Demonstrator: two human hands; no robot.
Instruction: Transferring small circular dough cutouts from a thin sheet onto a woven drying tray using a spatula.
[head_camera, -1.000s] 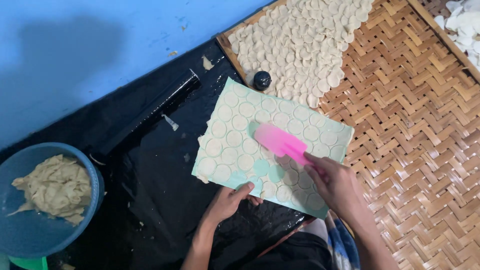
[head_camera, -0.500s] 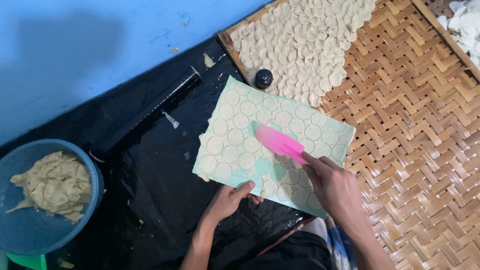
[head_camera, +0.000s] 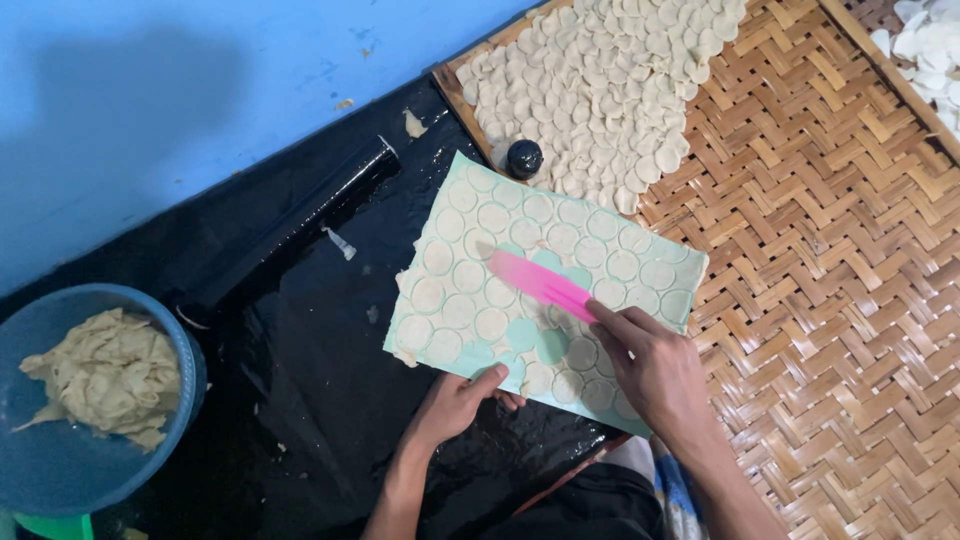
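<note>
The right hand (head_camera: 655, 370) sits at the lower right of the pale green mat (head_camera: 450, 215), its fingers closed round the near end of a pink scraper (head_camera: 540, 283). The blade runs up and to the left from those fingers, a long slant toward the centre of the frame, lying flat across the cut dough rounds (head_camera: 470, 275). A few bare green circles show just beside and below the blade, where rounds are missing. The left hand (head_camera: 458, 405) is lower, at the mat's bottom edge, fingers pressed together with the fingertips pinning that edge down on the black plastic sheet (head_camera: 300, 350). So the scraper's tip is nearer the mat's middle than either hand. Loose rounds lie on the woven bamboo tray (head_camera: 820, 250) at the upper right; a blue bowl of dough scraps (head_camera: 100, 375) sits far left.
</note>
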